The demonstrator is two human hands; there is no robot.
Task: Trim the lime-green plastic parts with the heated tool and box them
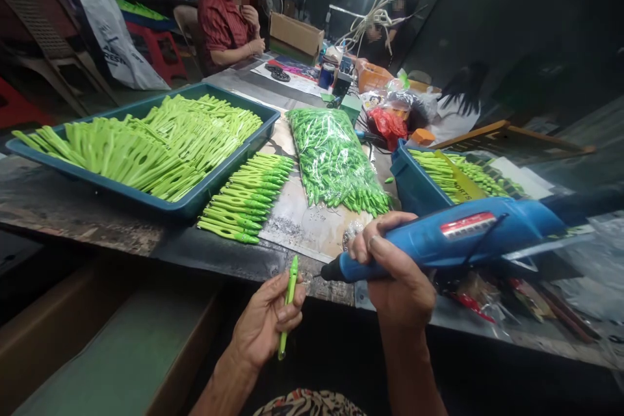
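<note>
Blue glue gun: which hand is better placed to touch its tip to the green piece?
Right hand, likely: it grips the gun, nozzle aimed toward the green piece in the left hand.

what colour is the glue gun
The glue gun is blue, shown best in the head view.

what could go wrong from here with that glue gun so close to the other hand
The glue gun in the right hand has its tip close to the left hand, so a slip might burn those fingers if it is hot. The green plastic piece is held only in the fingers and might drop. The loose row of green pieces on the table could get knocked out of line.
</note>
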